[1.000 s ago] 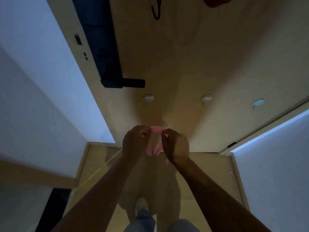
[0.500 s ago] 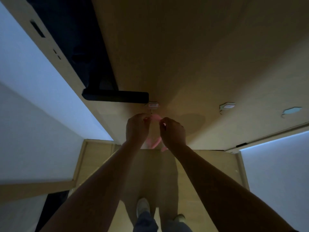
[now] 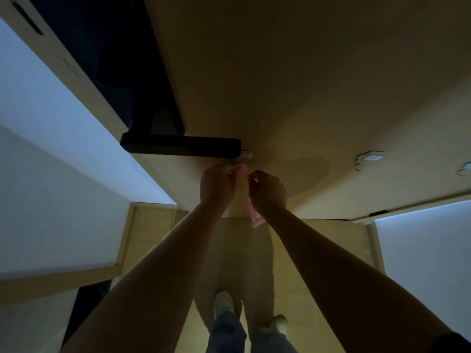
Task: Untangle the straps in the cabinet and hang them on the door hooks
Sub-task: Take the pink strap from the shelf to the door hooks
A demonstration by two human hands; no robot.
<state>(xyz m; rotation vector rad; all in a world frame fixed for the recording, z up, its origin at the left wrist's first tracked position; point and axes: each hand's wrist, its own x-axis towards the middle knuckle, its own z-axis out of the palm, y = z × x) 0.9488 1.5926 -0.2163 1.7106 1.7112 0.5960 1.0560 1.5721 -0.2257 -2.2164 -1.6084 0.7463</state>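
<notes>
A pink strap [image 3: 253, 216] hangs down between my two hands in front of the wooden door [image 3: 293, 85]. My left hand [image 3: 216, 186] pinches its top end just under a small white door hook [image 3: 247, 155]. My right hand [image 3: 267, 191] grips the strap a little to the right, fingers closed on it. The strap's loose lower part dangles below my right wrist. Two more white hooks sit on the door to the right, the nearer hook [image 3: 369, 157] and one at the frame's edge [image 3: 465, 168].
A black door handle [image 3: 181, 146] juts out just left of the hook, right above my left hand. White walls flank the doorway on both sides. My feet [image 3: 224, 304] stand on the wooden floor below.
Both hands have risen with the pink strap toward the leftmost hook, and the camera has moved closer to the door. The strap's loop between the hands has narrowed.
</notes>
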